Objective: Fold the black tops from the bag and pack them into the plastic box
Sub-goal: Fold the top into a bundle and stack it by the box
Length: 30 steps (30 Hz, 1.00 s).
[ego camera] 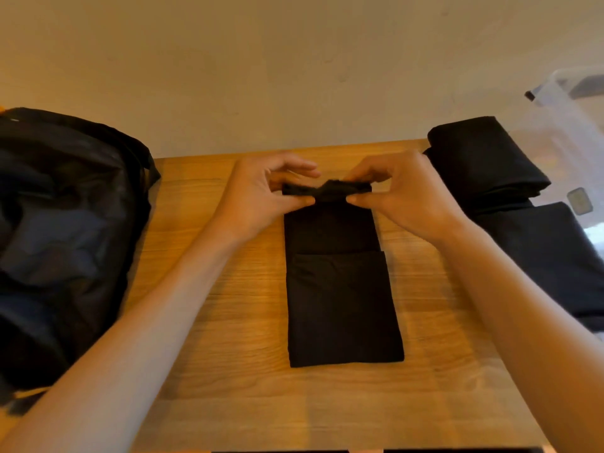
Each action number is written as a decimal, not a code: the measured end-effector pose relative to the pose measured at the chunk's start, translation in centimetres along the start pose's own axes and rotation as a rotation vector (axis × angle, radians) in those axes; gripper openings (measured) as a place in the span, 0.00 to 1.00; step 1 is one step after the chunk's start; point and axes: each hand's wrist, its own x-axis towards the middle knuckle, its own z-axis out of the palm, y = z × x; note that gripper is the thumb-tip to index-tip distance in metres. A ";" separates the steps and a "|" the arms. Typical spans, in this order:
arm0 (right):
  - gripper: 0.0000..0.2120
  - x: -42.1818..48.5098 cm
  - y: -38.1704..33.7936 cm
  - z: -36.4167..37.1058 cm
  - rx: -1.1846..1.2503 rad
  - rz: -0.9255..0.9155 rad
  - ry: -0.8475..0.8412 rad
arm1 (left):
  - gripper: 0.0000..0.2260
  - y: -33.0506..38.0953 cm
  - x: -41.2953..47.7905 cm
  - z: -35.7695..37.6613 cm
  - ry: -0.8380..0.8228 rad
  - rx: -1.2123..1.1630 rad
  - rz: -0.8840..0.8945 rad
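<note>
hands (261, 194) (403, 196) pinching black top (341, 305), wooden table (242, 338)

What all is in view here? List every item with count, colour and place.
long folded black fabric top: one, black, table centre, far end lifted
folded black fabric garments: at least two, black, stacked at the table's right edge
dark soft fabric bag: one, black and navy, left side of the table
clear plastic box: one, transparent, far right, behind the stack
wooden table: one, light brown, under everything
plain wall: one, beige, behind the table
left hand: one, grip pinching the top's far end
right hand: one, grip pinching the same end
</note>
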 end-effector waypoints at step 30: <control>0.14 -10.9 -1.6 3.6 -0.131 0.246 0.279 | 0.13 3.3 -13.3 4.9 0.235 0.379 -0.378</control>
